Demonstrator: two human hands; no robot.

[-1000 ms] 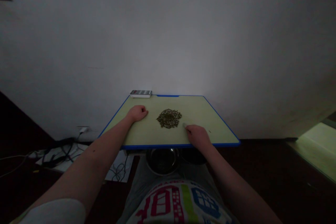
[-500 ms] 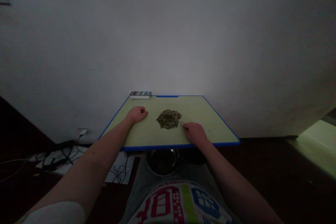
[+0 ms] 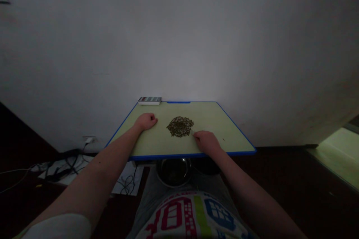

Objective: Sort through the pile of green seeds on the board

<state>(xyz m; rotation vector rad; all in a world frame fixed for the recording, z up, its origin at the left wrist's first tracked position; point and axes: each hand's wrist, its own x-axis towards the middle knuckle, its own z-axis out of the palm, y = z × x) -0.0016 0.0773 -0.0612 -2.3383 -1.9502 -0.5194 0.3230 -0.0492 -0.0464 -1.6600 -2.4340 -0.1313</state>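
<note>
A small heap of dark green-brown grains lies in the middle of a pale green table with a blue rim. My left hand rests on the table to the left of the heap, its fingers curled into a loose fist with nothing seen in it. My right hand lies just right of the heap, fingers drawn together, with a small pale thing at its fingertips touching the heap's near right edge. What that thing is I cannot make out.
A flat white device sits at the table's far left corner against the wall. A metal bowl and a darker one stand under the near edge, above my lap. Cables and papers lie on the floor left.
My right hand has slid a little left and forward, up to the heap's edge. The left hand has stayed put.
</note>
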